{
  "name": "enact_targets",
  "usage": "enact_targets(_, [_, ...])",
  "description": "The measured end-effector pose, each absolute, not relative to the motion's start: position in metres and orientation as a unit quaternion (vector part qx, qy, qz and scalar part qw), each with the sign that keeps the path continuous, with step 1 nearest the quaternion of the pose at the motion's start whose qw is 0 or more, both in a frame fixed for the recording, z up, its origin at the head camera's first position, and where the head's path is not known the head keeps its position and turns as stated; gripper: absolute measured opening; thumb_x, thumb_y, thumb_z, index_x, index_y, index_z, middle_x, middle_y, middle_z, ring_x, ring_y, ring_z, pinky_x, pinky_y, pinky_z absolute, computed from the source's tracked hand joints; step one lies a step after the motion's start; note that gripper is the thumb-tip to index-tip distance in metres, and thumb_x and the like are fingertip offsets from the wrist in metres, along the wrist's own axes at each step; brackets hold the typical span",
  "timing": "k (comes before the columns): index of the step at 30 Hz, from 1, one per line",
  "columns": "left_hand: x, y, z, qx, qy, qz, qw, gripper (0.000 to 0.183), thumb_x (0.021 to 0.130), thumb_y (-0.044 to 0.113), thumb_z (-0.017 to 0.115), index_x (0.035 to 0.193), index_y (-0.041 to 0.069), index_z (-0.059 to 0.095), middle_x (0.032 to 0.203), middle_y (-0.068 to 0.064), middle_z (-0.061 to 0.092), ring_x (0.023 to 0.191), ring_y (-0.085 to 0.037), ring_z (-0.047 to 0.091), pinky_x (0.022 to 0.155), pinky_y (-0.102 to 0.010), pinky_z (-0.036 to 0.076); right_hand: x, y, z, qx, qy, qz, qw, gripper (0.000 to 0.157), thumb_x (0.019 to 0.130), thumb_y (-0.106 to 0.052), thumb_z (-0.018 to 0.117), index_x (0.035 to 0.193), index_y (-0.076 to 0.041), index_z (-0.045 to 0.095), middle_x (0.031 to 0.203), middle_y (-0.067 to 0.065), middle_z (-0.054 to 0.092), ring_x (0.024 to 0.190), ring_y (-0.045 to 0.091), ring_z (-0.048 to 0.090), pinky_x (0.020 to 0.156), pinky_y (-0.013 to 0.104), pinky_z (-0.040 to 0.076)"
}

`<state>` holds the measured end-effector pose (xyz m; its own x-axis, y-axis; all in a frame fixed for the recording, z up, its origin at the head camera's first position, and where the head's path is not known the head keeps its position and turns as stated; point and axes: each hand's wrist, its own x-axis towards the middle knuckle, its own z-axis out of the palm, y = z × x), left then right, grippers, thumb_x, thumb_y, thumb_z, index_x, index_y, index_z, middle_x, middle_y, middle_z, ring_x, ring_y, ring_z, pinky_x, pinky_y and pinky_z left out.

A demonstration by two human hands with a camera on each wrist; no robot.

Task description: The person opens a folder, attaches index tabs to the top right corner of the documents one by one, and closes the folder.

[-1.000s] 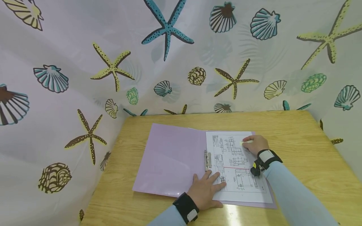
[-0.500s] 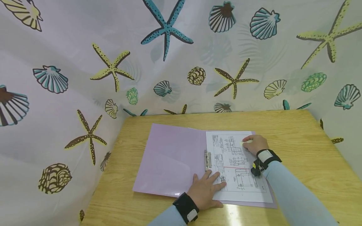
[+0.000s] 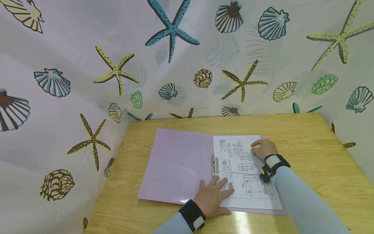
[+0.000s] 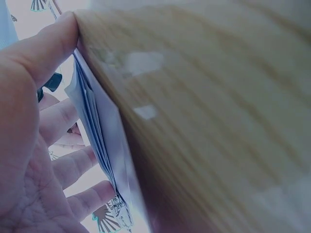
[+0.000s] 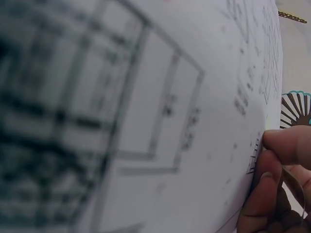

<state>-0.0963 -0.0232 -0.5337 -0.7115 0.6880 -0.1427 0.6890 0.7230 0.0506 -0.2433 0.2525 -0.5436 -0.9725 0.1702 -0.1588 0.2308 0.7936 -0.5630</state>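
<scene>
An open lilac folder (image 3: 175, 162) lies on the table, with a stack of white sheets in its right half; the top sheet (image 3: 225, 203) bears technical drawings and a red line. A metal clip (image 3: 215, 165) sits at the stack's left edge. My left hand (image 3: 211, 198) rests with spread fingers on the sheet's lower left, its thumb beyond the folder's near edge. Toward the sheet's upper right, my right hand (image 3: 265, 149) pinches a small pale-yellow slip of paper (image 5: 293, 185), fingertips right at the drawing. Most of the slip is hidden by the fingers.
The wooden table (image 3: 315, 152) extends around the folder on all sides. A curtain (image 3: 198, 48) printed with starfish and shells hangs behind the table and along both sides. Dark straps with small devices circle both wrists.
Slightly less of the yellow slip shows at the right fingertips than a second ago. Both hands and the folder keep almost the same place.
</scene>
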Motion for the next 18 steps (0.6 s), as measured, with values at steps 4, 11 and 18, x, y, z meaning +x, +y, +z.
enact_targets(4, [-0.097,-0.023,-0.533,0.373,0.925,-0.005,0.077,0.079,0.071,0.077,0.054,0.140,0.041,0.037,0.151,0.002,0.028,0.135,-0.028,0.024,0.085,-0.067,0.040,-0.244,0.251,-0.543,0.109,0.946,-0.299,0.053,0.021,0.084,-0.019,0.064,0.100,-0.005,0.068,0.116,0.025,0.057,0.088,0.033,0.050,0.067,0.038,0.040])
enact_targets(11, [-0.097,-0.022,-0.533,0.372,0.925,-0.006,0.076,0.080,0.071,0.077,0.054,0.140,0.042,0.037,0.151,0.002,0.028,0.135,-0.028,0.025,0.085,-0.067,0.040,-0.240,0.252,-0.539,0.120,0.947,-0.290,0.070,0.030,0.086,-0.025,0.064,0.107,-0.004,0.062,0.111,0.022,0.058,0.086,0.033,0.051,0.067,0.042,0.044])
enact_targets(18, [-0.096,-0.022,-0.534,0.372,0.925,-0.006,0.076,0.080,0.071,0.077,0.053,0.141,0.042,0.036,0.152,0.002,0.027,0.135,-0.029,0.024,0.086,-0.067,0.039,-0.232,0.247,-0.536,0.144,0.946,-0.278,0.079,0.055,0.084,-0.043,0.065,0.118,-0.002,0.052,0.114,0.028,0.043,0.085,0.038,0.048,0.064,0.042,0.042])
